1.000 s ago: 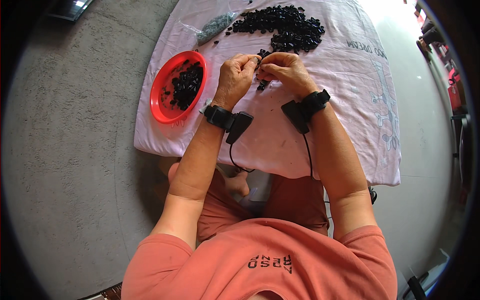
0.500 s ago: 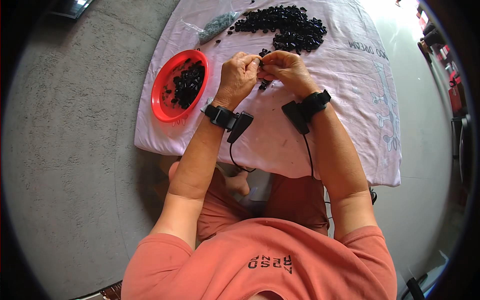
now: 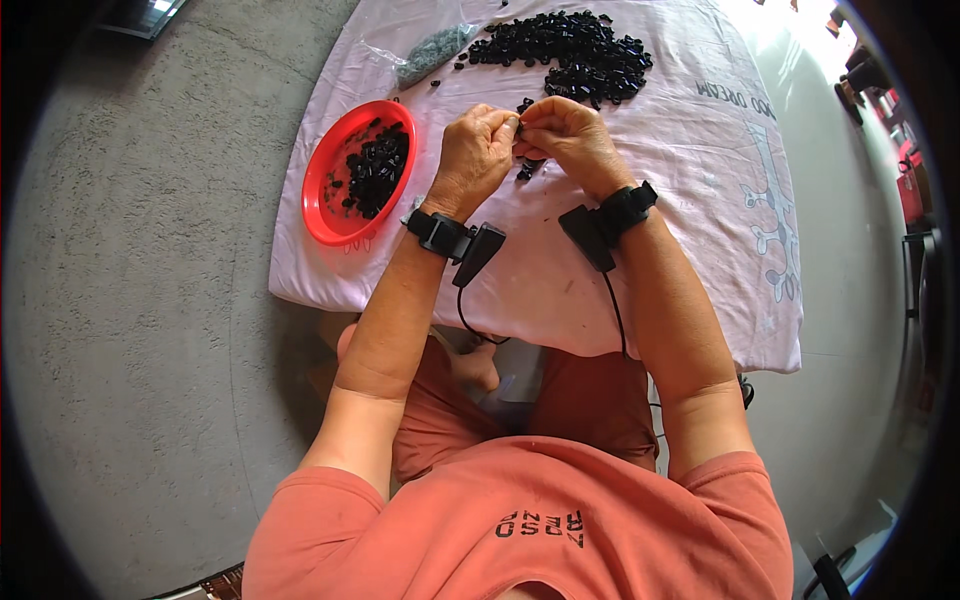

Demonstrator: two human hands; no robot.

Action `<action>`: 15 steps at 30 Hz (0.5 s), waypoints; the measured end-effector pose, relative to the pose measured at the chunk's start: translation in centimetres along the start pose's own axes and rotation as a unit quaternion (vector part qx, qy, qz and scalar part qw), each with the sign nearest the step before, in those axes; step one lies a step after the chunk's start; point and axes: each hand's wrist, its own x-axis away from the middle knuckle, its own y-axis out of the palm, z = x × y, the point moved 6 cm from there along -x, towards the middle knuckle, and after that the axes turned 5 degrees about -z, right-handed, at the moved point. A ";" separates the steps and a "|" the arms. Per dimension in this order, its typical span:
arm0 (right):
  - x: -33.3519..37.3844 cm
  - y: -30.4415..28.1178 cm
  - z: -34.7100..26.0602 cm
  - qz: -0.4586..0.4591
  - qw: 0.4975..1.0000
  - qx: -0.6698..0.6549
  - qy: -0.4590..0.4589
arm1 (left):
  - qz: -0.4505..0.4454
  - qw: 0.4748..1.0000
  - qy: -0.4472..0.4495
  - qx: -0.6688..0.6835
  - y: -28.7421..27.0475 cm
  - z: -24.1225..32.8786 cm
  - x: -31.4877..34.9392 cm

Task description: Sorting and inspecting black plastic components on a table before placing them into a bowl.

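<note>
Black piece (image 3: 519,128), mostly hidden, sits between left fingers (image 3: 508,127) and right fingers (image 3: 543,120).

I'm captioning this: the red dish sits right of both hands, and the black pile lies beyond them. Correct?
Wrong side: the head view shows the red dish to the left of the left hand and the right hand. The black pile lies beyond them.

Over a pink cloth (image 3: 680,260), the left hand (image 3: 477,150) and right hand (image 3: 572,145) pinch a small dark part (image 3: 520,128), beside a red dish (image 3: 318,190) of black pieces (image 3: 376,172).
</note>
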 end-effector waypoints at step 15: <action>0.5 -0.9 0.4 0.052 0.997 -0.012 0.049 | -0.003 0.996 0.052 -0.070 0.5 1.0 0.6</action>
